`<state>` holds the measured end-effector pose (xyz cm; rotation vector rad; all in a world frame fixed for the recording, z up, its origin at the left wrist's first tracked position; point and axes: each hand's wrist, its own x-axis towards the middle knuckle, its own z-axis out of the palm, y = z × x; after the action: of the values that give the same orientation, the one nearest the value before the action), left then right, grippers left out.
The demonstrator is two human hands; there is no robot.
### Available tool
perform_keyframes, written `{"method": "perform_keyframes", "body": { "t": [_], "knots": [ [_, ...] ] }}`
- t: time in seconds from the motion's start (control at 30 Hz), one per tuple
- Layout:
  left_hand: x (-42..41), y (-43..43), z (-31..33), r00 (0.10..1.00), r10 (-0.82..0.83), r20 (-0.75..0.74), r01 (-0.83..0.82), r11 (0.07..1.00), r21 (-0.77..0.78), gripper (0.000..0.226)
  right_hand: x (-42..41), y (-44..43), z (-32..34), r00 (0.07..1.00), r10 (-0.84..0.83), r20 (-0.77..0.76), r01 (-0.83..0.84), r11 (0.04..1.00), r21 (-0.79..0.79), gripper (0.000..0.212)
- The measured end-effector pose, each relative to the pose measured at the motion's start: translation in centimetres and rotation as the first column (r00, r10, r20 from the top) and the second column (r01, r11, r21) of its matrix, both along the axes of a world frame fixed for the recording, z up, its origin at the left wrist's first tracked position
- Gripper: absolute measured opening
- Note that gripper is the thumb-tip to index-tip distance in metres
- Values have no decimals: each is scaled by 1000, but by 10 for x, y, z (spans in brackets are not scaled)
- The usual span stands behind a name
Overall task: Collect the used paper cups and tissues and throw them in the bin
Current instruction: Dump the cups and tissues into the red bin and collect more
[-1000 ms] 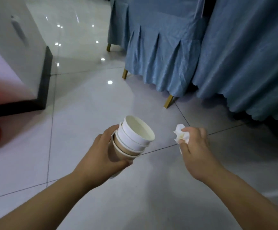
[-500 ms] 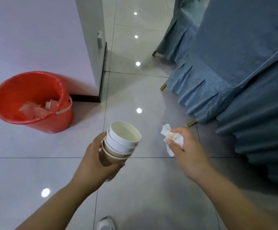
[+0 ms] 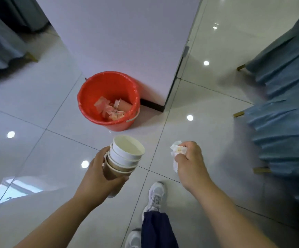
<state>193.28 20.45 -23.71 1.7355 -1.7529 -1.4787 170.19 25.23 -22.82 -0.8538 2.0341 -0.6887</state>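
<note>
My left hand (image 3: 98,173) grips a stack of nested paper cups (image 3: 125,155), white ones sitting in a brown one, mouths tilted up and to the right. My right hand (image 3: 191,163) holds a crumpled white tissue (image 3: 176,152) with a yellowish stain, part of it hanging below the fingers. A red bin (image 3: 89,97) with a red liner stands on the floor just beyond the cups, against a white pillar. Paper scraps and a brown cup lie in its bottom.
The white pillar (image 3: 120,33) with a black base strip rises behind the bin. Chairs in blue covers (image 3: 284,111) line the right side, and another stands at far left (image 3: 0,51). My white shoes (image 3: 156,194) stand on glossy floor tiles.
The view has swung left and down, so the red bin went from the left edge to the centre, close ahead of both hands. The cups and tissue stay held as before.
</note>
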Motion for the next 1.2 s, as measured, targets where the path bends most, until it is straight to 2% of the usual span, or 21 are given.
{"method": "perform_keyframes", "body": {
  "t": [0.2, 0.37, 0.47, 0.6, 0.87, 1.0, 1.1, 1.2],
  "knots": [
    [-7, -75, -21, 981, 183, 64, -187, 981, 60, 79, 0, -91, -31, 981, 175, 88, -184, 977, 108, 43],
    [-5, -135, -35, 935, 345, 86, -351, 933, 74, 75, 5, -164, -48, 951, 265, 162, -285, 951, 120, 47],
    [3, -173, -50, 927, 332, 174, -355, 926, 126, 79, 14, -210, -64, 942, 282, 182, -307, 943, 131, 40],
    [16, -229, -88, 913, 270, 305, -333, 927, 175, 92, 31, -270, -96, 949, 254, 185, -283, 948, 148, 49],
    [20, -325, -162, 924, 233, 303, -312, 918, 245, 102, 71, -365, -165, 952, 234, 196, -262, 956, 132, 59],
    [24, -339, -178, 922, 259, 290, -329, 916, 230, 85, 75, -381, -181, 948, 274, 161, -299, 941, 160, 53],
    [27, -332, -174, 925, 263, 273, -333, 908, 255, 67, 71, -382, -180, 961, 224, 163, -253, 950, 185, 48],
    [25, -322, -160, 935, 254, 249, -324, 897, 300, 49, 64, -379, -168, 966, 193, 171, -228, 949, 220, 31]
  ]
}}
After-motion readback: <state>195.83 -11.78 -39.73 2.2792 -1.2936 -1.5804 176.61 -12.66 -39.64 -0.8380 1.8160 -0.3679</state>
